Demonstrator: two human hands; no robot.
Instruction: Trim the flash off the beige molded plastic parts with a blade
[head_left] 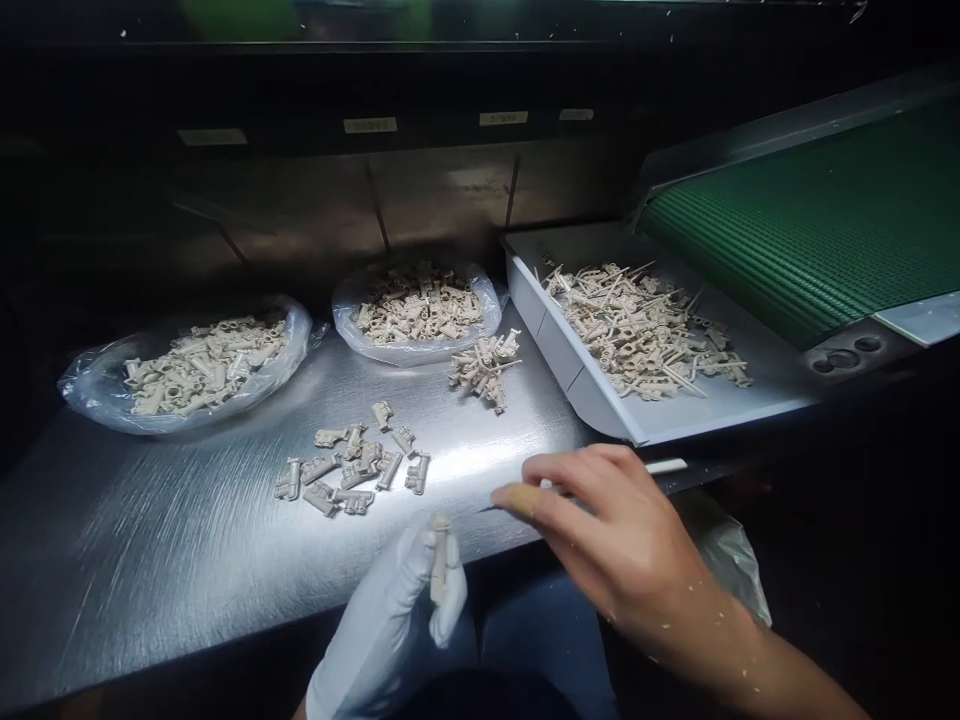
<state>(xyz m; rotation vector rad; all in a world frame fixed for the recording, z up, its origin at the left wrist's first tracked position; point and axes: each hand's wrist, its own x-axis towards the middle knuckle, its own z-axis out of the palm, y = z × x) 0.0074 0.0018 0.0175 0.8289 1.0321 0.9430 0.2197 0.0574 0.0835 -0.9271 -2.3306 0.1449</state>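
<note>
My left hand [409, 590], in a white glove, is closed on a small beige plastic part [439, 565], held upright between thumb and fingers at the table's front edge. To its right my bare right hand [600, 510] pinches a slim white-handled tool [667, 467]. The handle's end sticks out behind the hand, and a thin dark tip shows at the fingers; its exact kind is unclear. A yellowish cover wraps one fingertip. Tool and held part are apart. Just beyond my left hand lies a loose group of similar beige parts [367, 460] on the metal table [202, 540].
Two clear plastic bags [187, 425] [412, 352] hold many beige parts. A small heap of parts [486, 368] lies by the right bag. At right, a grey tray [577, 375] holds parts with thin sprues, below a green conveyor belt [817, 220].
</note>
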